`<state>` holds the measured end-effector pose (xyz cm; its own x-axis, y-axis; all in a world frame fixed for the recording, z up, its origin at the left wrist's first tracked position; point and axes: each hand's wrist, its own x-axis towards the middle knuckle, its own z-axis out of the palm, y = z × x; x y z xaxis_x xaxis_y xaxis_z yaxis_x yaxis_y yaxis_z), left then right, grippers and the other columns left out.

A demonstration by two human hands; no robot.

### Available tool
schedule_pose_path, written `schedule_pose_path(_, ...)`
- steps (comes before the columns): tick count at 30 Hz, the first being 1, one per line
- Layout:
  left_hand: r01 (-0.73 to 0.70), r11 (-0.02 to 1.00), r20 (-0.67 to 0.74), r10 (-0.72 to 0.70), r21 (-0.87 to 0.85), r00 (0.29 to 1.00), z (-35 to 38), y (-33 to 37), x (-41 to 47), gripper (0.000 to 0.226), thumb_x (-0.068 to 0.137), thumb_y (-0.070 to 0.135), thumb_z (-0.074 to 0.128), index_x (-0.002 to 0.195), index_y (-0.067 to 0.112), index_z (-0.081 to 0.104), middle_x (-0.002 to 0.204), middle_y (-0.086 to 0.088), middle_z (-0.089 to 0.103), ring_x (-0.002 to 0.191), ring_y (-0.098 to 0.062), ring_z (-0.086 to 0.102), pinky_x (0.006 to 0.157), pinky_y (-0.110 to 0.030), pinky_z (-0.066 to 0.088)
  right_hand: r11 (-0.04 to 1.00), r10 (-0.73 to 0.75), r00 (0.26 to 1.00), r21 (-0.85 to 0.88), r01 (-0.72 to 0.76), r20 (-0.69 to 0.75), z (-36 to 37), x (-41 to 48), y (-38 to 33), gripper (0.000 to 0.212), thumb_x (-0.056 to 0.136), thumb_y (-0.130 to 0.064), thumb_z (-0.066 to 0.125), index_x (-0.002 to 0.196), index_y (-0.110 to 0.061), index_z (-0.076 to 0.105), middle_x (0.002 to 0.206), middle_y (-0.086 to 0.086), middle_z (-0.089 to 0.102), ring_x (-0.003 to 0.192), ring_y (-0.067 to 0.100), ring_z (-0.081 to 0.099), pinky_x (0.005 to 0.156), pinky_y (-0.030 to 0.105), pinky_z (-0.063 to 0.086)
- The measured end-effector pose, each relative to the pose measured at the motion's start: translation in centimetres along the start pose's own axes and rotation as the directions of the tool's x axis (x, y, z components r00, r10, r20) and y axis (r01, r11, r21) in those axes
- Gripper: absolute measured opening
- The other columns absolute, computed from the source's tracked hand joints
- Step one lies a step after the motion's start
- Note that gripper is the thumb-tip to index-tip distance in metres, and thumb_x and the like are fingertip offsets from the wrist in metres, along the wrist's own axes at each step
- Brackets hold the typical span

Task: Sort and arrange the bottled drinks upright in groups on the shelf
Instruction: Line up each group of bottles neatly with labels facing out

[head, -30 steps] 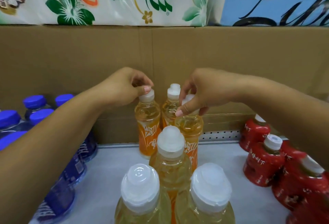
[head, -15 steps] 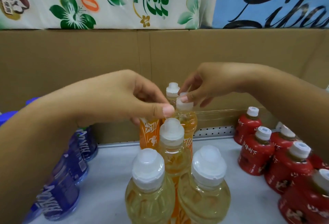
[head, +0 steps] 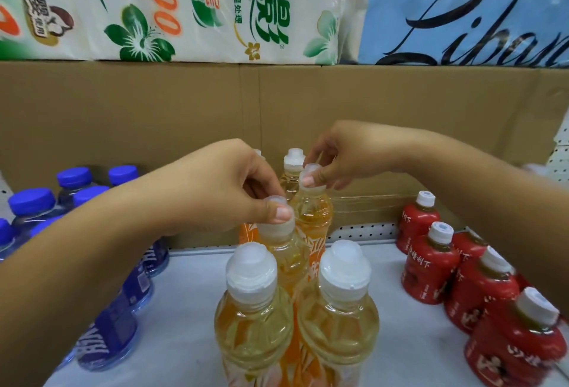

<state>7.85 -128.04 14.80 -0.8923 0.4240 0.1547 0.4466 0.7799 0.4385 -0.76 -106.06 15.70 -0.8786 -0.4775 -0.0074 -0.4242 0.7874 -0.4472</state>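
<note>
Several yellow-orange drink bottles with white caps stand upright in the middle of the white shelf [head: 191, 325]. My left hand [head: 224, 183] pinches the cap of a middle orange bottle [head: 286, 257]. My right hand [head: 341, 152] pinches the cap of the orange bottle behind it [head: 314, 214]. One more orange bottle [head: 291, 171] stands at the back. Two orange bottles [head: 252, 316] [head: 338, 322] stand nearest me. Blue-capped water bottles [head: 34, 205] are grouped at the left. Red-labelled bottles [head: 431, 260] with white caps stand at the right.
A brown cardboard wall [head: 154, 109] backs the shelf. Packs of tissue paper [head: 172, 8] and a blue pack [head: 462, 11] sit above it. A strip of bare shelf runs between the orange group and each side group.
My left hand came back from the rear-left orange bottle's cap and now pinches the cap of a bottle nearer me. My right hand stays on its bottle's cap.
</note>
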Motion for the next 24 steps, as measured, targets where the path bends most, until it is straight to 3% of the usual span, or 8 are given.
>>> schedule_pose_path(7, 0.089, 0.993, -0.143, -0.101, -0.083, 0.985, -1.5, -2.4, 1.3, 0.006, 0.085, 0.037, 0.077, 0.086, 0.032, 0.079, 0.076, 0.021, 0.074, 0.070, 0.006, 0.067, 0.067, -0.013, 0.043, 0.997, 0.025, 0.999, -0.076, -0.027, -0.030, 0.2, 0.1, -0.4, 0.038, 0.082, -0.056, 0.074, 0.101, -0.023, 0.073, 0.087, 0.001, 0.079, 0.074, 0.011, 0.077, 0.083, 0.035, 0.063)
schedule_pose_path(11, 0.140, 0.987, -0.161, -0.151, -0.077, 0.975, -1.0, -3.8, 2.6, 0.004, 0.087, 0.033, 0.076, 0.091, 0.033, 0.079, 0.080, 0.025, 0.074, 0.073, 0.011, 0.066, 0.066, -0.012, 0.043, 0.992, 0.001, 0.996, -0.123, -0.012, -0.088, 0.5, 0.5, -0.3, 0.027, 0.084, -0.043, 0.079, 0.093, -0.019, 0.071, 0.082, 0.002, 0.079, 0.068, 0.013, 0.076, 0.080, 0.037, 0.063)
schedule_pose_path(16, 0.172, 0.975, -0.253, -0.204, -0.142, 0.946, 0.4, -5.3, 3.4, 0.006, 0.087, 0.030, 0.076, 0.093, 0.030, 0.079, 0.080, 0.016, 0.076, 0.075, 0.004, 0.068, 0.062, -0.008, 0.045, 0.995, -0.014, 0.992, -0.099, 0.002, -0.123, 0.9, 1.1, 0.2, 0.026, 0.082, -0.038, 0.083, 0.091, -0.016, 0.072, 0.080, 0.002, 0.078, 0.066, 0.014, 0.076, 0.080, 0.041, 0.063)
schedule_pose_path(21, 0.190, 0.948, -0.394, -0.281, -0.254, 0.875, 2.2, -5.1, 3.7, 0.012, 0.084, 0.033, 0.079, 0.089, 0.023, 0.080, 0.077, 0.005, 0.077, 0.075, -0.011, 0.073, 0.071, -0.031, 0.060, 0.998, -0.011, 0.987, -0.070, 0.000, -0.160, 1.3, 0.8, 0.1, 0.033, 0.079, -0.045, 0.083, 0.090, -0.015, 0.072, 0.078, 0.001, 0.078, 0.062, 0.011, 0.075, 0.076, 0.035, 0.063)
schedule_pose_path(24, 0.181, 0.941, -0.462, -0.301, -0.286, 0.834, 3.4, -4.6, 3.9, 0.019, 0.084, 0.035, 0.079, 0.094, 0.019, 0.081, 0.080, 0.005, 0.077, 0.075, -0.011, 0.073, 0.075, -0.034, 0.062, 0.993, -0.031, 0.981, -0.115, 0.009, -0.192, 1.7, 0.8, 0.0, 0.035, 0.080, -0.048, 0.081, 0.088, -0.015, 0.073, 0.074, 0.001, 0.077, 0.060, 0.010, 0.074, 0.072, 0.031, 0.062)
